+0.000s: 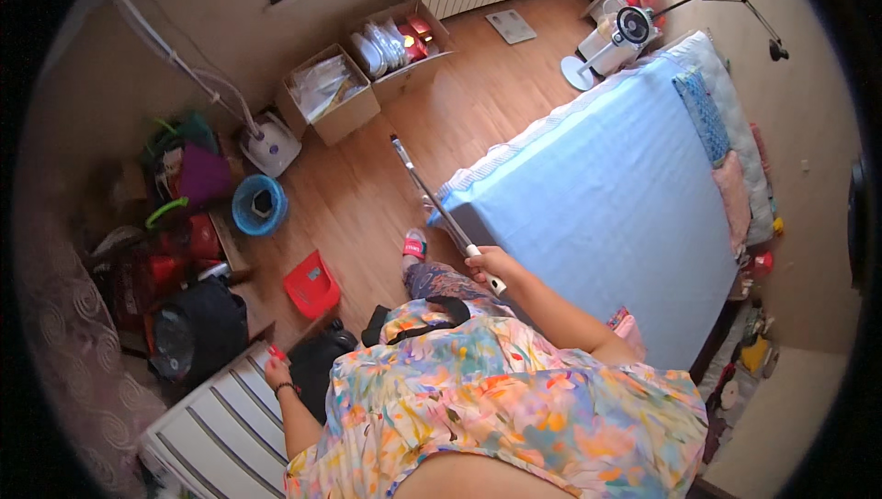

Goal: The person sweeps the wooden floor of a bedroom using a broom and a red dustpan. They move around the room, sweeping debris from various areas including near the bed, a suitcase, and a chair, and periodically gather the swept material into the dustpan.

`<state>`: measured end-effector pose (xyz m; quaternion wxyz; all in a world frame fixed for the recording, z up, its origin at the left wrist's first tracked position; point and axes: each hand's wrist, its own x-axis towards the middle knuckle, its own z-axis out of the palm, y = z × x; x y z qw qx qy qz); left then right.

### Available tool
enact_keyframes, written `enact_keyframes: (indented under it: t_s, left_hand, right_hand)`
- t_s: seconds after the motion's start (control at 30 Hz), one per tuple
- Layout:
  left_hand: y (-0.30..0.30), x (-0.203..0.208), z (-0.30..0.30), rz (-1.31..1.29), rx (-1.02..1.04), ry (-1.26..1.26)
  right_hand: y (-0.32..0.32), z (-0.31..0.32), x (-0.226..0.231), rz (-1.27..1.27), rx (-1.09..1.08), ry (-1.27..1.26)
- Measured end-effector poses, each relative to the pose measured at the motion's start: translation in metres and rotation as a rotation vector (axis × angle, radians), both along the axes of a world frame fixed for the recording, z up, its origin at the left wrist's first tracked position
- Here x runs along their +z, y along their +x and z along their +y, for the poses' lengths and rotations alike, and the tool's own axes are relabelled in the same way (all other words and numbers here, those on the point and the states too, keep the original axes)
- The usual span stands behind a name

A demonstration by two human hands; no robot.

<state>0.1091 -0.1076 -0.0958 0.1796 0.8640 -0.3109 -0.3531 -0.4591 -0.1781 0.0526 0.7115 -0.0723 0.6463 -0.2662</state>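
Observation:
My right hand (491, 265) is closed around the white handle of a long thin pole (444, 211). The pole slants forward and left over the floor, past the bed's near-left corner, and its far end is dark. At lower left, beside a white slatted panel (225, 416), my left hand (278, 372) has its fingers drawn together. A small bit of red shows at those fingertips, too small to name. Forward of that hand lies a red dustpan (312, 285); whether the red bit belongs to it I cannot tell. A black bag (326, 352) sits beside my left forearm.
A bed (588, 196) with a light blue sheet fills the right. Left stand a blue bucket (259, 205), a white floor appliance (270, 144) and piled bags. Two open cardboard boxes (344, 113) (404, 81) line the far wall. A white fan (588, 62) stands beyond the bed.

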Motion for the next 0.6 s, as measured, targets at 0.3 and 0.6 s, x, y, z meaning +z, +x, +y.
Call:
enact_keyframes:
  t_s: [0.3,0.6]
  left_hand:
    - [-0.010,0.014,-0.013,-0.406,-0.170,0.570]
    - [-0.055,-0.014,-0.152,-0.277,-0.388,0.386]
  right_hand:
    - [-0.106,-0.108,-0.004,-0.004,-0.099,0.029]
    - [-0.170,-0.186,-0.016,0.051,-0.332,0.036]
